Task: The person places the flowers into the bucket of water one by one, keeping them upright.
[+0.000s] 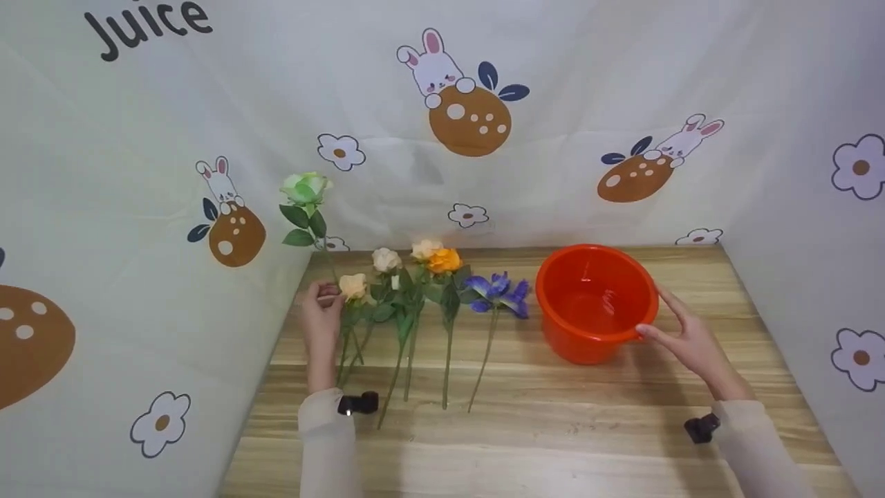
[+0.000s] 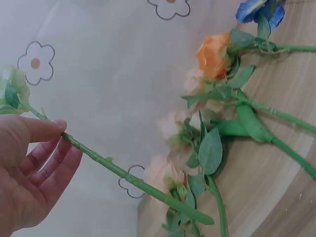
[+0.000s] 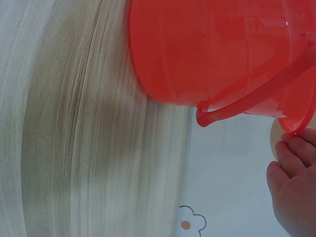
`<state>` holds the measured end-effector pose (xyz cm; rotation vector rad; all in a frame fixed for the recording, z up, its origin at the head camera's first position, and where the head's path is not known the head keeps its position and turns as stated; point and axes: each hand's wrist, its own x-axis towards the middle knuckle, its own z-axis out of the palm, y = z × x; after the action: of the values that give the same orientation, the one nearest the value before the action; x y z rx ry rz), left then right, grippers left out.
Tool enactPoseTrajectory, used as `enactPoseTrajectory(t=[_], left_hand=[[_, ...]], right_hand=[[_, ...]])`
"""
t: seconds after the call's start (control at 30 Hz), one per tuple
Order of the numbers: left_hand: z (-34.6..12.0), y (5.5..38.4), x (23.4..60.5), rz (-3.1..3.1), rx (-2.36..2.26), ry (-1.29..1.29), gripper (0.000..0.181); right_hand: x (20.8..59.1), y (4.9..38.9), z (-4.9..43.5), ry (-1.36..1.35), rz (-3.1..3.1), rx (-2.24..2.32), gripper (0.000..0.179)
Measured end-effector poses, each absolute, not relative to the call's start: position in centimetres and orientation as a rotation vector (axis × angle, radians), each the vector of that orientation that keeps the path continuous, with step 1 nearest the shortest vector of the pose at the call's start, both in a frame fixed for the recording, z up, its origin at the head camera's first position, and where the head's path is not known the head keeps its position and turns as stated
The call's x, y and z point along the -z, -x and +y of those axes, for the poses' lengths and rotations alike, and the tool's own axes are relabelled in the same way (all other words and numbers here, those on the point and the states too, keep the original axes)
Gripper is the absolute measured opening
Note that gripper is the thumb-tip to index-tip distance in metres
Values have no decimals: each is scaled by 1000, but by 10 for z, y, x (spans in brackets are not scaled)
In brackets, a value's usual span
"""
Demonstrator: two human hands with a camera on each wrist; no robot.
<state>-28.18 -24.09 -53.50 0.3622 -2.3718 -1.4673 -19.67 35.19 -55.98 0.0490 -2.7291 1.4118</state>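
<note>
My left hand (image 1: 323,315) pinches the stem of a pale green rose (image 1: 305,190) between thumb and fingertips. In the left wrist view the rose's thick green stem (image 2: 118,170) slants down past that hand (image 2: 37,168), its bare end over the lying flowers. My right hand (image 1: 691,346) touches the right side of a red bucket (image 1: 588,349) at the rim, thumb apart from the fingers. The right wrist view shows its extended fingers (image 3: 291,158) against the rim and the bucket's handle (image 3: 266,94) hanging down. The thumb is out of that view.
Between the hands lie a peach rose (image 1: 353,286), a cream rose (image 1: 386,260), another pale flower (image 1: 424,249), an orange flower (image 1: 444,261) and a blue-purple iris (image 1: 499,292), stems toward me. Printed cloth walls (image 1: 553,90) enclose the wooden table (image 1: 539,443) at the back and sides.
</note>
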Motion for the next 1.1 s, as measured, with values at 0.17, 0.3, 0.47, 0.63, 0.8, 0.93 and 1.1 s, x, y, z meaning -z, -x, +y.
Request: enactPoseTrajectory(t=[0.17, 0.3, 0.47, 0.63, 0.8, 0.93, 1.1], left_hand=[[-225, 278, 530, -2326, 1486, -297, 24], [-214, 275, 529, -2279, 1475, -249, 24], [-201, 271, 527, -2271, 1465, -186, 24], [-187, 267, 519, -2290, 1489, -122, 24], [-173, 265, 510, -2271, 1564, -60, 23], [-163, 265, 504, -2231, 1579, -6, 22], [-152, 265, 498, -2218, 1588, 48, 22]], right_hand=[[558, 197, 353, -44, -2729, -1426, 90], [558, 197, 352, -50, -2726, -1425, 90], [559, 196, 351, -64, -2726, -1421, 91], [558, 194, 350, -58, -2726, -1431, 89], [559, 194, 350, -55, -2726, -1419, 88], [559, 195, 350, -54, -2725, -1423, 89], [558, 195, 350, -54, -2729, -1423, 89]])
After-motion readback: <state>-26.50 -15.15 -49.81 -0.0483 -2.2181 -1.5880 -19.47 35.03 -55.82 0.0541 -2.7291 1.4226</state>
